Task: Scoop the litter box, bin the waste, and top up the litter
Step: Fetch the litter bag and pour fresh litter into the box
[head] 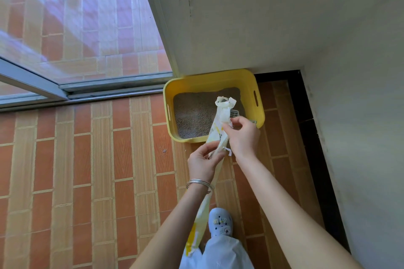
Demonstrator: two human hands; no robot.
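A yellow litter box (258, 85) stands on the tiled floor in the corner by the wall, filled with grey litter (192, 111). A pale slotted scoop (235, 113) lies in it at the right, mostly hidden. In front of the box I hold a long white and yellow plastic bag (223, 113) that hangs down past my left arm. My left hand (203, 162) grips the bag lower down. My right hand (242, 135) pinches it higher up, near its crumpled open top.
A sliding glass door with a metal track (94, 91) runs along the left. A white wall (284, 17) rises behind the box, and a dark skirting strip (317, 137) runs along the right. A few spilled litter grains (164, 151) lie on the tiles. My light blue clog (220, 224) is below.
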